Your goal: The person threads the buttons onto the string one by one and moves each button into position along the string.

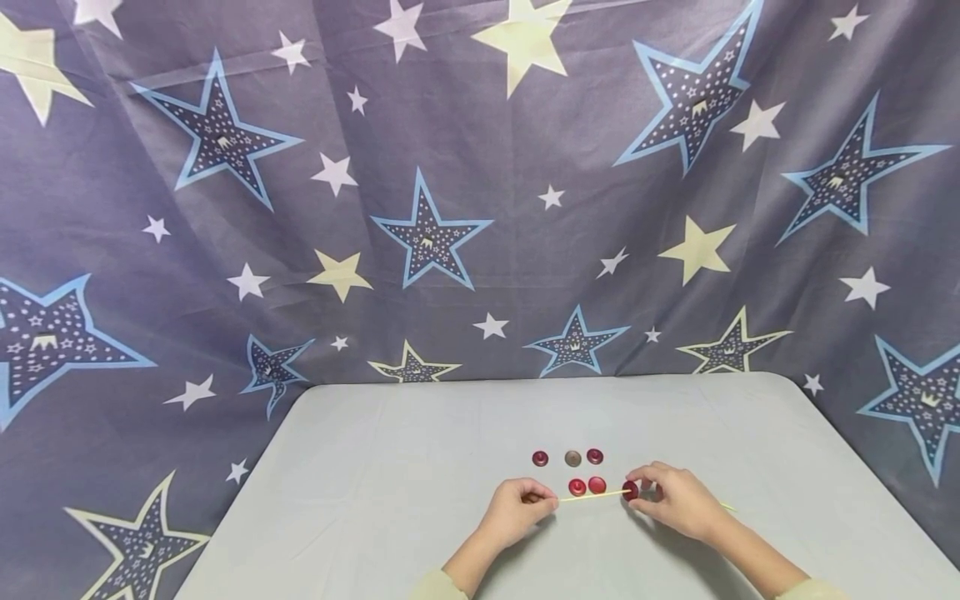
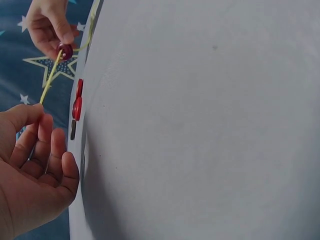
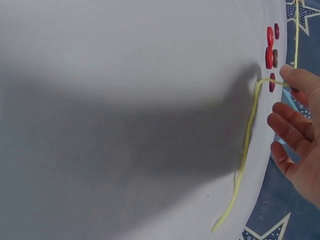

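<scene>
Here the yellow cord runs level between the hands, just above the table. The left hand pinches its free end; the right hand grips the dark red button already on it, nearest the five loose buttons.

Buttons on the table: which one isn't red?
The brownish-grey button, middle of the back row of three. Its neighbours and the front pair are red or dark red.

A pale grey table stands before a purple-grey star-patterned cloth backdrop
</scene>
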`<state>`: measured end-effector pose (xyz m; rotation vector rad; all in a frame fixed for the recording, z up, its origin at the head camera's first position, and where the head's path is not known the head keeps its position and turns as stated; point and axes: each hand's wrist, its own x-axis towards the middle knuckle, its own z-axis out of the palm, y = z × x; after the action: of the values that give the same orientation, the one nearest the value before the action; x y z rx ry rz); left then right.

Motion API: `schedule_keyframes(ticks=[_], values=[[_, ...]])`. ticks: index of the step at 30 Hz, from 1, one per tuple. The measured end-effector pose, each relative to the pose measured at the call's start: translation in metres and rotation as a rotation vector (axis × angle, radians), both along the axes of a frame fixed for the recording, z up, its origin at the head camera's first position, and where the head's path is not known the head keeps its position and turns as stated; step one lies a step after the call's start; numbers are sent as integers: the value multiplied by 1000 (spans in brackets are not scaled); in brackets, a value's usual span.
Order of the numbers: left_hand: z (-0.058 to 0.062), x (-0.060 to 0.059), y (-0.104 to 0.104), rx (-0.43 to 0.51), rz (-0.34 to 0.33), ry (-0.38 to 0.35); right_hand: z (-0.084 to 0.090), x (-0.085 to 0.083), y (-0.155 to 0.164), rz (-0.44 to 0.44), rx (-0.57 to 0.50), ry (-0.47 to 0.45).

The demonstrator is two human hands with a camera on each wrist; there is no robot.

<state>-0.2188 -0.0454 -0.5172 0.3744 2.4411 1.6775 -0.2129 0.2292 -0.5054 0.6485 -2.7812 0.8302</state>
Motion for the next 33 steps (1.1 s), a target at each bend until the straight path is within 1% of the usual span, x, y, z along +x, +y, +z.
schedule_keyframes(ticks=[5, 13, 19, 26, 33], values=[[-1, 0, 0, -4, 0, -9, -2, 0, 5, -17, 2, -32], [-2, 0, 0, -1, 4, -9, -1, 1, 11, -35, -19, -43], [-3, 1, 2, 6, 11, -12, -2, -2, 14, -57, -25, -57], [-3, 1, 3, 7, 17, -24, -6, -4, 20, -59, -45, -52], [-2, 1, 3, 1, 20, -27, -6, -4, 25, -87, -52, -85]])
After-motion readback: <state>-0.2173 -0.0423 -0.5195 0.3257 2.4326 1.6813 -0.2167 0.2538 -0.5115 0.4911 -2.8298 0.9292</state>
